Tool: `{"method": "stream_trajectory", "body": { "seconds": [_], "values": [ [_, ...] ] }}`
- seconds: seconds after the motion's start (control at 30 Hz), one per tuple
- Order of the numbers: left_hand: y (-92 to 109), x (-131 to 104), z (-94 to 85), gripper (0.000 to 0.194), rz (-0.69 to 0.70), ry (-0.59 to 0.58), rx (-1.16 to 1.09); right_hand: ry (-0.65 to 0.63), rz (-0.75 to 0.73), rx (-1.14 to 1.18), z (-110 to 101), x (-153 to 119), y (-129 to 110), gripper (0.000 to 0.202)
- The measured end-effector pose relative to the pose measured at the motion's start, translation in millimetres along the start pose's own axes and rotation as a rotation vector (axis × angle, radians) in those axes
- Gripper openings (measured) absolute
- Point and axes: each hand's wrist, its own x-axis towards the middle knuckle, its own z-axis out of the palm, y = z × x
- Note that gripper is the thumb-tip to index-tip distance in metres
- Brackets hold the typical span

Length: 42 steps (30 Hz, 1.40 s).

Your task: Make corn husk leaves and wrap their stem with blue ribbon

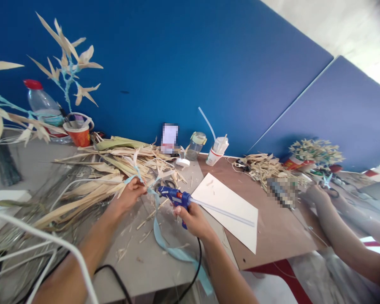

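Note:
My right hand [194, 219] grips a blue hot glue gun [177, 196], with a long clear glue stick [224, 211] sticking out of its back. The gun's nozzle points left toward my left hand [130, 193]. That hand is closed in a pinch on a thin stem [137, 169] with pale leaves and light blue wrapping. From beside the nozzle, a light blue ribbon [164, 244] hangs down and trails over the table's front edge. Exactly where ribbon and nozzle meet is too small to tell.
Dried husks [91, 190] lie in a heap behind my left hand. A white sheet [231, 211] rests to the right. At the back stand a jar [196, 145], a paper cup [214, 157] and a red cup [78, 136]. White wire loops [72, 249] cross the left foreground. Another person's hands [318, 194] work at far right.

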Motion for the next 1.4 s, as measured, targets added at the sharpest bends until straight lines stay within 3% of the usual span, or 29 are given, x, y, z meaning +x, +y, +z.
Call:
{"method": "stream_trajectory", "body": {
  "seconds": [0.23,0.47,0.6,0.7,0.8,0.87,0.97,1.03,1.1,1.27,1.4],
  "values": [
    [6.9,-7.2,2.9,0.036,-0.102,-0.018,-0.081,0.123,0.004,-0.187,-39.2,-13.0,-9.3,0.020],
    [6.6,-5.6,4.6,0.032,-0.062,-0.056,-0.048,0.272,0.148,-0.717,-98.7,-24.5,25.5,0.019],
    [7.1,-5.4,7.2,0.032,-0.031,-0.069,-0.054,0.205,0.303,-0.880,-116.9,-32.5,44.4,0.024],
    [8.1,-5.9,7.6,0.033,-0.021,-0.089,-0.050,0.263,0.266,-0.880,-120.5,-35.6,33.3,0.030],
    [8.9,-7.0,7.7,0.033,-0.020,-0.115,-0.056,0.419,0.023,-0.671,-103.0,-23.9,3.4,0.035],
    [8.9,-7.7,8.1,0.033,-0.011,-0.125,-0.069,0.450,-0.085,-0.476,-74.6,-5.5,-15.9,0.034],
    [8.5,-8.6,8.7,0.033,0.017,-0.140,-0.091,0.175,-0.055,-0.197,-18.2,29.6,-30.7,0.027],
    [8.5,-9.0,8.7,0.032,0.036,-0.146,-0.099,-0.026,0.045,0.010,15.0,48.8,-31.6,0.026],
    [8.5,-9.1,8.4,0.031,0.039,-0.151,-0.095,-0.116,0.140,0.162,36.6,59.8,-29.8,0.025],
    [3.3,-5.3,9.6,0.026,0.069,-0.139,-0.106,-0.010,0.348,0.357,46.8,63.3,-29.1,0.026],
    [-8.6,0.6,12.6,0.019,0.089,-0.099,-0.093,0.053,0.342,0.292,44.3,58.4,-30.9,0.020]
  ]
}}
